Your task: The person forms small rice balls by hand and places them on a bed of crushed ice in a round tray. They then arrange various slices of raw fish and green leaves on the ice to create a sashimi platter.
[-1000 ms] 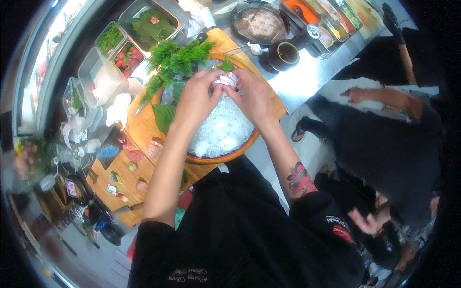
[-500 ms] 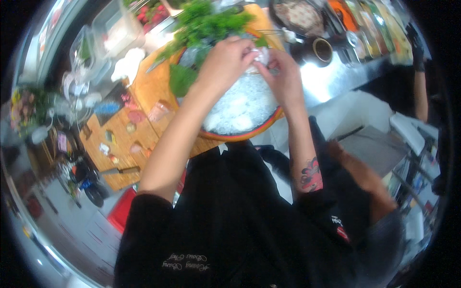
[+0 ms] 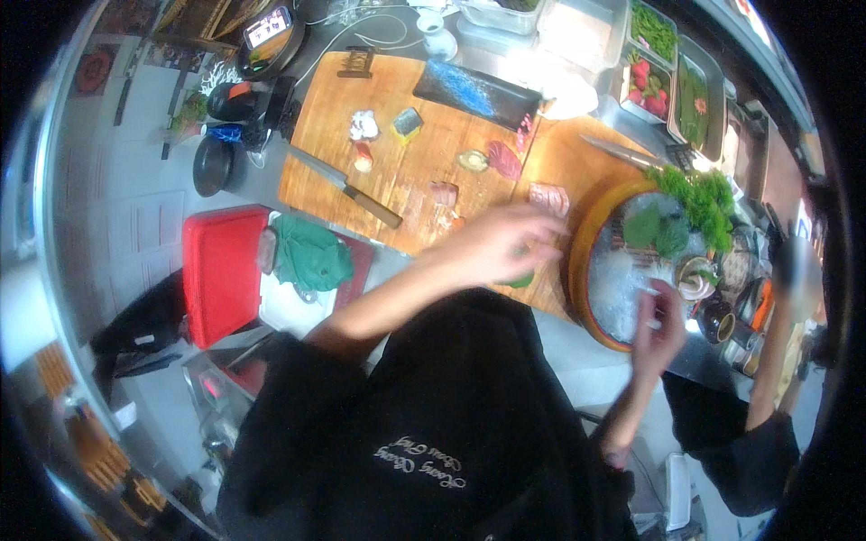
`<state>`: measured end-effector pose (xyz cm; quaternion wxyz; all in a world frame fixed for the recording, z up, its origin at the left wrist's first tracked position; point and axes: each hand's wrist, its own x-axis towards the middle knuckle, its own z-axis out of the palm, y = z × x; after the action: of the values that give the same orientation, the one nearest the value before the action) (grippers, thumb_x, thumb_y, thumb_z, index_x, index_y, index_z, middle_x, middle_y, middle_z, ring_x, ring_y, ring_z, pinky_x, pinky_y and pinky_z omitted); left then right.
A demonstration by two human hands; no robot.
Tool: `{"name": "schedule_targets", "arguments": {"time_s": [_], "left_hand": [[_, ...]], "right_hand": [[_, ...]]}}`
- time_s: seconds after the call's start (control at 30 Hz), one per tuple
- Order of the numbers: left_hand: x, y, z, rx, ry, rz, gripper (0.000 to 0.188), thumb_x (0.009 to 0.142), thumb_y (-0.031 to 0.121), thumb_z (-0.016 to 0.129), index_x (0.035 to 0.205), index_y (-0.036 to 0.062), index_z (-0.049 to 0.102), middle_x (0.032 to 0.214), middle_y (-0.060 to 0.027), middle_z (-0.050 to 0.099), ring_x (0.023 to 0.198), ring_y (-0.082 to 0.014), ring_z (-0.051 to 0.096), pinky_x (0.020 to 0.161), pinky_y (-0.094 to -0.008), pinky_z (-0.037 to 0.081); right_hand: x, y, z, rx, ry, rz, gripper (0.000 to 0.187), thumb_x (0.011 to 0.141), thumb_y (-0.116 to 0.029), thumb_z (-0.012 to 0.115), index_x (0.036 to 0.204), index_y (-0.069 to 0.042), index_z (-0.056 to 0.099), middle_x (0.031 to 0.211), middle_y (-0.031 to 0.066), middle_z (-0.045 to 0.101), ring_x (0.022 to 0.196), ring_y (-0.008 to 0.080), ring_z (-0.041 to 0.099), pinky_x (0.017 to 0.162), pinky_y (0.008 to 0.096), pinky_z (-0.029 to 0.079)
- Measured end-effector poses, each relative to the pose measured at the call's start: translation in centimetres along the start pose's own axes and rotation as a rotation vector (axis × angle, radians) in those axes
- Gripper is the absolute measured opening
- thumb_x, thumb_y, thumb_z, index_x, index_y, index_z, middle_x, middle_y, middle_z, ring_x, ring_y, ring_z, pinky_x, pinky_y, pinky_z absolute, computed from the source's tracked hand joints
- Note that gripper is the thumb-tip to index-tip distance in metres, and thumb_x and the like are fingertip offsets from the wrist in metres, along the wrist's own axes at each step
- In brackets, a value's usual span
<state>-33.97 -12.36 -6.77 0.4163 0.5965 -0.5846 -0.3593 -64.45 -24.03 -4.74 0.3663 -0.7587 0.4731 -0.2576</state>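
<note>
My left hand (image 3: pixel 507 245) hovers over the near edge of the wooden cutting board (image 3: pixel 316 194), its fingers loosely apart and slightly blurred. Just below it shows a bit of green leaf (image 3: pixel 519 281); whether the hand touches it I cannot tell. Beyond the fingertips lies a pink piece of fish (image 3: pixel 548 197). At the right, my right hand (image 3: pixel 660 329) is over the rim of a round wooden tub (image 3: pixel 591 221), fingers bent but apart, with nothing plain in them. Crushed ice (image 3: pixel 613 288) fills the tub, with green leaves (image 3: pixel 642 225) and a frilly green bunch (image 3: pixel 708 203) at its far side.
A knife (image 3: pixel 361 197) lies on the board near small fish pieces and a dark rectangular plate (image 3: pixel 478 93). Another blade (image 3: pixel 618 151) rests beside the tub. An open red-lidded cooler (image 3: pixel 221 275) stands at left. A co-worker's arm (image 3: pixel 771 352) reaches in at right.
My view has swung left, bringing the whole board and cooler in. My hands, earlier together over the tub on a small whitish piece, are now apart, the left one over the board.
</note>
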Motion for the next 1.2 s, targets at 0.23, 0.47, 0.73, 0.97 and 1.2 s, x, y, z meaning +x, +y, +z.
{"name": "schedule_targets", "arguments": {"time_s": [0.23,0.47,0.73,0.97,1.2], "left_hand": [[-11.4,-9.9,-22.2,0.393,0.399,-0.549,0.030,0.096,0.012,0.070,0.125,0.0037,0.068,0.106,-0.0124,0.074,0.098,-0.0219,0.072,0.086,-0.0342,0.056],[-6.8,-12.8,-20.0,0.149,0.066,-0.376,0.039,0.095,0.015,0.074,0.131,0.0047,0.066,0.113,-0.0112,0.073,0.105,-0.0249,0.071,0.092,-0.0360,0.056],[-3.9,-15.8,-15.5,0.209,-0.401,0.000,0.048,0.092,0.011,0.072,0.138,0.0033,0.061,0.127,-0.0196,0.065,0.119,-0.0365,0.064,0.102,-0.0406,0.052],[-4.7,-16.1,-12.7,0.174,-0.271,-0.046,0.036,0.092,0.010,0.073,0.127,0.0014,0.069,0.120,-0.0167,0.068,0.110,-0.0345,0.068,0.096,-0.0400,0.054],[-4.6,-15.8,-12.1,0.205,-0.224,-0.107,0.034,0.093,0.007,0.074,0.126,0.0010,0.071,0.111,-0.0138,0.069,0.096,-0.0268,0.070,0.083,-0.0335,0.057]], "right_hand": [[3.2,-10.3,20.8,-0.328,-0.712,-0.381,0.016,0.095,-0.016,0.068,0.105,-0.003,0.071,0.094,0.0179,0.071,0.093,0.0373,0.069,0.080,0.0460,0.055],[4.9,-10.3,20.3,-0.364,-0.485,0.027,0.019,0.095,-0.014,0.069,0.112,-0.004,0.071,0.095,0.0194,0.072,0.084,0.0339,0.073,0.076,0.0417,0.057],[2.1,-10.4,25.4,-0.135,-0.413,0.067,0.023,0.087,-0.013,0.074,0.105,-0.001,0.070,0.100,0.0209,0.070,0.099,0.0413,0.066,0.087,0.0488,0.054],[1.3,-7.8,32.2,-0.106,-0.280,0.007,0.027,0.080,-0.015,0.077,0.104,-0.005,0.067,0.091,0.0190,0.072,0.090,0.0408,0.069,0.082,0.0502,0.055],[1.6,-6.6,32.9,-0.230,-0.299,0.032,0.024,0.082,-0.023,0.079,0.091,-0.004,0.067,0.086,0.0189,0.071,0.087,0.0389,0.070,0.079,0.0496,0.055]]}}
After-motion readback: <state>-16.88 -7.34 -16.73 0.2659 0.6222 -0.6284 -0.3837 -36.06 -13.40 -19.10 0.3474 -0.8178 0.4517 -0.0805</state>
